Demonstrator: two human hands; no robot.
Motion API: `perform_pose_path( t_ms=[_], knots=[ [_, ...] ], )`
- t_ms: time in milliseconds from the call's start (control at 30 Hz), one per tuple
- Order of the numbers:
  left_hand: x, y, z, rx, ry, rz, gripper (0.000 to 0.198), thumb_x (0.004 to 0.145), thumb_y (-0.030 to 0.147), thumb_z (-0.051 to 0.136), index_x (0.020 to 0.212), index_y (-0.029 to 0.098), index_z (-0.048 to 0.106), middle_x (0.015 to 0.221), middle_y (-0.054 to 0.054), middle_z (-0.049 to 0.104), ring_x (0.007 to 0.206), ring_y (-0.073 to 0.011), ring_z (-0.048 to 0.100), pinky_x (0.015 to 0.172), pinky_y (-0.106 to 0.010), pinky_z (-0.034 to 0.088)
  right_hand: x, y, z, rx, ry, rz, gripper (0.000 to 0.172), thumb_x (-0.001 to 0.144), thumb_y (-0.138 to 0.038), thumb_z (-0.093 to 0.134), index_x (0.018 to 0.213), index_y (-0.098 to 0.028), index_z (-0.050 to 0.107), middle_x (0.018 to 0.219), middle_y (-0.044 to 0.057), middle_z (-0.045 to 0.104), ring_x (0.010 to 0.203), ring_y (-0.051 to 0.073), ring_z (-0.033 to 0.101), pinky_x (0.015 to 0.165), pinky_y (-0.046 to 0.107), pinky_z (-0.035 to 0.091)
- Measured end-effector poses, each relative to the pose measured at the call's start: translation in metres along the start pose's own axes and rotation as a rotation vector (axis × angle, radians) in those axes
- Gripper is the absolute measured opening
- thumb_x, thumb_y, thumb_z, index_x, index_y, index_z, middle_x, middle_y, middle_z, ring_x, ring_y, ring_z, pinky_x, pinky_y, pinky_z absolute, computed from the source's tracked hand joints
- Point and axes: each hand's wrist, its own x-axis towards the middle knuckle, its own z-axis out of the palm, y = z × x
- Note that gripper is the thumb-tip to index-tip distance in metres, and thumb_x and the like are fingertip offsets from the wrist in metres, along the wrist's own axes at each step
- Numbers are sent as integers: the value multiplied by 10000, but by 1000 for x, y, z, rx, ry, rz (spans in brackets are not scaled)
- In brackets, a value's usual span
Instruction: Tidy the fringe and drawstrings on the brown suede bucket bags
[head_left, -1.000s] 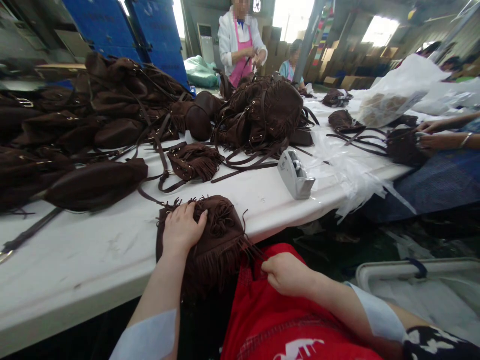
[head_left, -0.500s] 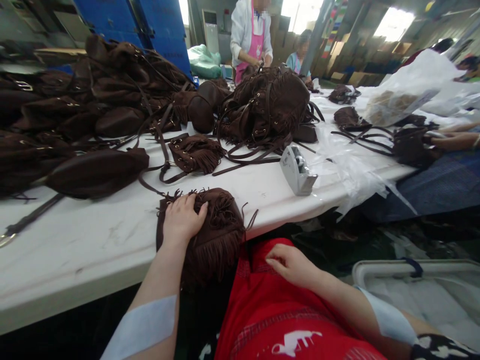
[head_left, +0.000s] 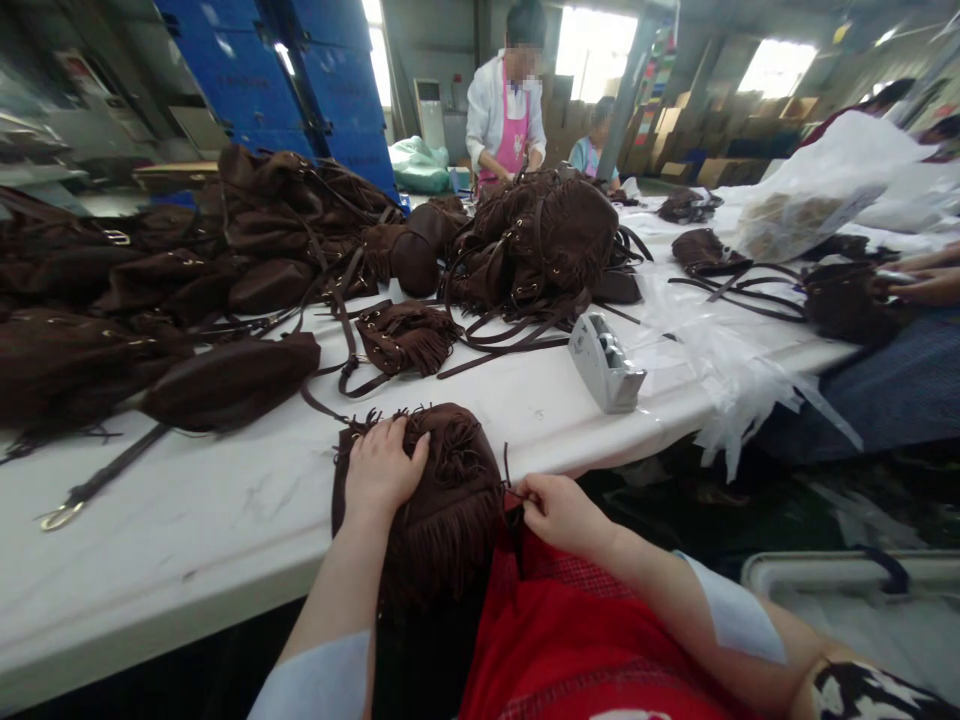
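The white table (head_left: 247,540) is the largest thing; its front edge climbs from lower left of the frame to the right. Behind it, at upper left, blue panels (head_left: 225,80) carry marks which are too faint to read. A heap of brown bags (head_left: 262,230) fills the left side, and a second heap (head_left: 555,230) stands at upper centre. Between these and the front edge there is a strip of white surface, wider at lower left.

The red apron (head_left: 570,630) occupies bottom centre, with a white print cut by the frame, not readable. The fringed bag (head_left: 450,480) lies at centre, its lower fringe hanging over the edge. The left hand (head_left: 386,465) rests flat on it, thumb apart from the fingers. The grey tape dispenser (head_left: 606,370), right of centre, has a dark mark, unreadable. The right hand (head_left: 562,512) has its fingertips together, pinching a thin strand (head_left: 506,465) at the bag's right side.
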Motion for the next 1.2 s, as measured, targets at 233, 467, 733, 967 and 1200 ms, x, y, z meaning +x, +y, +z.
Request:
perform_pose_path(
  t_ms=[233, 467, 733, 967, 1200],
  knots=[
    [-1, 0, 2, -14, 15, 14, 573, 918, 519, 303, 1280, 137, 529, 1273, -150, 587, 1200, -300, 504, 1030, -459, 353, -36, 22, -12, -203, -286, 184, 222, 774, -164, 459, 681, -181, 659, 664, 25, 656, 614, 140, 550, 585, 244, 336],
    [-2, 0, 2, -23, 8, -22, 565, 917, 511, 306, 1284, 142, 526, 1272, -148, 587, 1210, -295, 496, 1045, -454, 333, -59, 9, -26, -250, -573, -7, 248, 745, -189, 540, 910, -221, 722, 817, 37, 709, 742, 178, 628, 683, 257, 436],
    [-4, 3, -2, -22, 17, -26, 552, 925, 496, 291, 1273, 138, 526, 1265, -145, 589, 1205, -296, 497, 1048, -454, 326, -5, -80, 15, -219, -132, -350, 535, 730, -316, 692, 1234, -198, 557, 1271, 110, 529, 1170, 287, 442, 1020, 435, 396],
    [-4, 3, -1, -23, 38, -28, 531, 923, 499, 309, 1253, 149, 535, 1257, -135, 592, 1192, -288, 506, 1028, -437, 348, -30, -44, 67, -402, -539, -397, 315, 767, -385, 633, 932, -118, 660, 894, 122, 661, 766, 251, 612, 690, 354, 496],
    [-4, 1, 1, -37, 38, -17, 534, 922, 497, 316, 1259, 141, 530, 1251, -138, 594, 1193, -291, 504, 1032, -451, 346, -55, 6, 4, -177, -643, -257, 206, 819, -342, 616, 952, -206, 695, 893, 40, 692, 779, 179, 640, 697, 264, 474]
  ],
)
